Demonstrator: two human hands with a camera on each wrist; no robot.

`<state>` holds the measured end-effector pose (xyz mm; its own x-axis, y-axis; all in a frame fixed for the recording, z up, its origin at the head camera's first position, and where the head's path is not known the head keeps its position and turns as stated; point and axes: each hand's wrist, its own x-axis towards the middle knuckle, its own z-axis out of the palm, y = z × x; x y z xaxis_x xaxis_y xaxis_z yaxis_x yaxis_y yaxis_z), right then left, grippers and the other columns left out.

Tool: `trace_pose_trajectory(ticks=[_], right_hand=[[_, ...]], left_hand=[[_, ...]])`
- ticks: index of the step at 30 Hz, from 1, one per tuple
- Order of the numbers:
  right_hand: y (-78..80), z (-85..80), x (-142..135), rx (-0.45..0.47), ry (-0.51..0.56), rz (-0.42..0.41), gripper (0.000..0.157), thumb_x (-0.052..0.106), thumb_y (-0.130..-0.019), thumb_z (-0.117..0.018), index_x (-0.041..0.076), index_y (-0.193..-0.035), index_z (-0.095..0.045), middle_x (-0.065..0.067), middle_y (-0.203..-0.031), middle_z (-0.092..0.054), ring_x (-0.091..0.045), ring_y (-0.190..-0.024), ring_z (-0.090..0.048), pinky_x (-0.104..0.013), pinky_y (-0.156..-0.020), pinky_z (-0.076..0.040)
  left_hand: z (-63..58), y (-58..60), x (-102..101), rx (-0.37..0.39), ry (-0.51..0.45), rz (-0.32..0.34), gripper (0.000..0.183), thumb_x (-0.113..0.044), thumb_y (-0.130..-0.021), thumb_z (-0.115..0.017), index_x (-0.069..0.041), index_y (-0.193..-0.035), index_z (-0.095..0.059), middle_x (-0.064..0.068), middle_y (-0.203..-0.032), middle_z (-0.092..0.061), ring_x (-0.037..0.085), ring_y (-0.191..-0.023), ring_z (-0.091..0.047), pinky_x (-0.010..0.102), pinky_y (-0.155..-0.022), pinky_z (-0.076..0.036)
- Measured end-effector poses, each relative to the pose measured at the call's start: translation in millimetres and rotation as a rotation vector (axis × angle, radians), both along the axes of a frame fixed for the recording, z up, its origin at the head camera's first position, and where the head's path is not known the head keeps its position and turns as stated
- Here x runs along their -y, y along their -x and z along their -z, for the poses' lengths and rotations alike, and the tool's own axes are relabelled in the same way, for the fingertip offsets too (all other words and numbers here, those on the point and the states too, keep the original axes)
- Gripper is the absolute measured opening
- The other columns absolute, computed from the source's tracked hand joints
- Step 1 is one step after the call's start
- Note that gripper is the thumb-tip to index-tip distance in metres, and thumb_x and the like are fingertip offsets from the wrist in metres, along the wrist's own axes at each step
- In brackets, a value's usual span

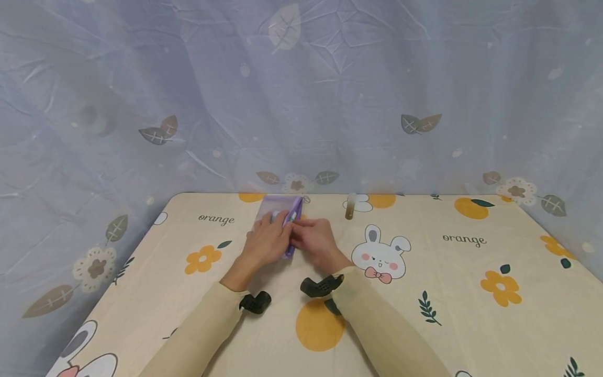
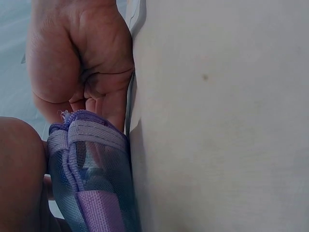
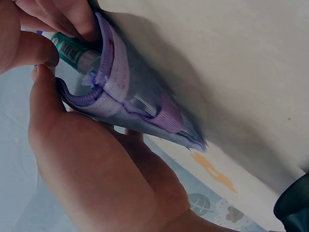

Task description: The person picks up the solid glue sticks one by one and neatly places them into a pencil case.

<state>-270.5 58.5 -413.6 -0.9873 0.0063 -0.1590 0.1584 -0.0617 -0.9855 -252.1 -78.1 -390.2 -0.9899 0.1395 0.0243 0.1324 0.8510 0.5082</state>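
Note:
A purple-edged mesh zipper pouch [image 1: 264,207] stands tilted near the table's far edge, its zipped rim gaping in the right wrist view. My left hand [image 1: 268,240] grips the pouch from the left side, thumb along the rim. From the other side, my right hand [image 1: 318,241] pinches the opposite edge of the mouth with bent fingers. Between the two rims a green-labelled tube with a barcode [image 3: 70,51] shows inside. Through the mesh [image 2: 94,166], other contents show only as blurred shapes. Part of the pouch is hidden behind both hands.
A slim brown-and-clear object [image 1: 350,207] lies near the far edge, right of the hands. A patterned cream cloth [image 1: 410,335] covers the table. Behind it hangs a grey-blue curtain [image 1: 377,78]. Black wrist cameras [image 1: 322,286] sit on both cuffs.

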Motion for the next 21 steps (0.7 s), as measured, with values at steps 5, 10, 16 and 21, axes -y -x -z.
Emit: trace_pose_trajectory(ticks=[5, 10, 16, 21], right_hand=[[-0.8, 0.8, 1.1, -0.003, 0.003, -0.007, 0.033, 0.005, -0.097, -0.072, -0.003, -0.129, -0.073, -0.025, -0.126, -0.075, -0.015, -0.093, -0.076, -0.031, -0.085, -0.064], [-1.8, 0.0, 1.2, -0.016, 0.011, -0.014, 0.034, 0.005, -0.096, -0.072, -0.001, -0.129, -0.073, -0.023, -0.125, -0.076, -0.015, -0.095, -0.076, -0.031, -0.086, -0.064], [-1.0, 0.0, 2.5, -0.035, 0.018, -0.025, 0.033, 0.003, -0.097, -0.070, -0.002, -0.129, -0.073, -0.021, -0.126, -0.076, -0.014, -0.096, -0.076, -0.031, -0.088, -0.064], [-0.5, -0.8, 2.2, -0.047, 0.017, -0.028, 0.034, 0.003, -0.096, -0.071, 0.002, -0.130, -0.075, -0.019, -0.129, -0.076, -0.013, -0.096, -0.075, -0.034, -0.093, -0.063]], left_hand=[[-1.1, -0.8, 0.0, 0.011, -0.002, -0.004, 0.057, -0.041, -0.114, -0.033, -0.019, -0.165, -0.038, 0.027, -0.171, -0.030, 0.052, -0.158, -0.029, 0.076, -0.118, -0.032], [-1.1, -0.7, -0.1, 0.013, 0.003, -0.002, 0.057, -0.042, -0.114, -0.032, -0.019, -0.166, -0.037, 0.027, -0.172, -0.029, 0.052, -0.158, -0.029, 0.076, -0.119, -0.031], [-0.7, -0.1, -0.4, 0.010, 0.011, 0.003, 0.058, -0.043, -0.114, -0.032, -0.018, -0.166, -0.036, 0.027, -0.172, -0.027, 0.052, -0.158, -0.027, 0.076, -0.119, -0.031], [-1.2, -0.3, -0.7, 0.013, 0.016, 0.004, 0.059, -0.043, -0.114, -0.033, -0.018, -0.167, -0.035, 0.026, -0.173, -0.026, 0.052, -0.159, -0.027, 0.076, -0.119, -0.031]])
